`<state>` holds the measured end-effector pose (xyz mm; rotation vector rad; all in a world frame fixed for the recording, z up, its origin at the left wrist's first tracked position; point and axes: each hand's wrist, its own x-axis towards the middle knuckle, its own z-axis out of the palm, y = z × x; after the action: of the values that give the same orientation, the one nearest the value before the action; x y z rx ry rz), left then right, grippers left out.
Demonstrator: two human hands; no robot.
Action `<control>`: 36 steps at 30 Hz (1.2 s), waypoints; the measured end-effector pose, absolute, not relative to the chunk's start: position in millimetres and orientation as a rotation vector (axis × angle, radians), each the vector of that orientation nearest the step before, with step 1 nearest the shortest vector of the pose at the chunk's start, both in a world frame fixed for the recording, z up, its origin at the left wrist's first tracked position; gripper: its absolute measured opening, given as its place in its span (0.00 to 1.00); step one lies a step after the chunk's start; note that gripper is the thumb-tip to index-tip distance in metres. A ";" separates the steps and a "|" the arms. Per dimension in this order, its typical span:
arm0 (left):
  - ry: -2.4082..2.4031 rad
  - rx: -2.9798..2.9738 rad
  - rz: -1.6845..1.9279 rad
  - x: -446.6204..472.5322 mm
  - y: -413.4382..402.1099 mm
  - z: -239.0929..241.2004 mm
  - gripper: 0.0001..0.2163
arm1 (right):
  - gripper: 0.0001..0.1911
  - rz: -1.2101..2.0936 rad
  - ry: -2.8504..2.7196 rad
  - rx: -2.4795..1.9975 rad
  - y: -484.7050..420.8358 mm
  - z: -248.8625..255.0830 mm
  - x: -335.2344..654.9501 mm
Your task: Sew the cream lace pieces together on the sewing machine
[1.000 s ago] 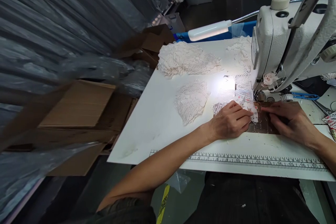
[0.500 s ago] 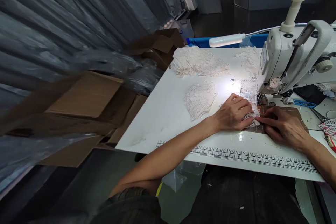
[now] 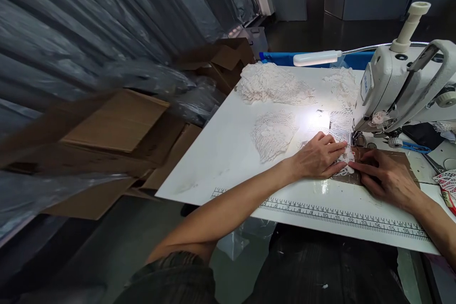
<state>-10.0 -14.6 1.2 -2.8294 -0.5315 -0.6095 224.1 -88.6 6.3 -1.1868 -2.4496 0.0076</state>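
A small white lace piece (image 3: 345, 156) lies flat at the sewing machine's needle area (image 3: 354, 138). My left hand (image 3: 320, 156) rests on its left part, fingers stretched out over the lace and thumb apart from them. From the right, my right hand (image 3: 386, 175) touches the lace edge with an extended index fingertip. Its thumb is apart from that finger, and the other fingers are bent. Beneath the right hand is a brown plate (image 3: 395, 159) on the table. The undersides of my fingers are hidden.
White lace lies in a large heap (image 3: 270, 83), a smaller pile (image 3: 274, 135) and another pile (image 3: 342, 85). The white sewing machine (image 3: 388, 80) stands right, near blue-handled snips (image 3: 415, 146). A printed ruler (image 3: 331, 213) follows the table's front edge. Cardboard boxes (image 3: 117, 123) stand left.
The camera view has shifted slightly, so the machine sits lower and further right in the picture. My left fingers look more stretched out, and more of the lace shows between my hands.
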 end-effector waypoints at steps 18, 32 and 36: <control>-0.485 -2.809 -0.391 -10.3 -13.9 9.5 0.19 | 0.16 -0.056 -2.468 -1.146 -88.0 5.8 224.0; -0.489 -2.826 -0.536 -11.7 -12.9 5.2 0.19 | 0.16 -0.064 -2.468 -1.155 -88.9 2.6 224.4; -0.535 -2.865 -0.571 -11.1 -12.8 2.6 0.18 | 0.16 -0.061 -2.484 -1.174 -89.3 3.6 223.7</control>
<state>-11.1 -12.8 2.6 -2.8653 -0.5348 -0.5708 223.7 -89.3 3.6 -1.1738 -2.4838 -0.0615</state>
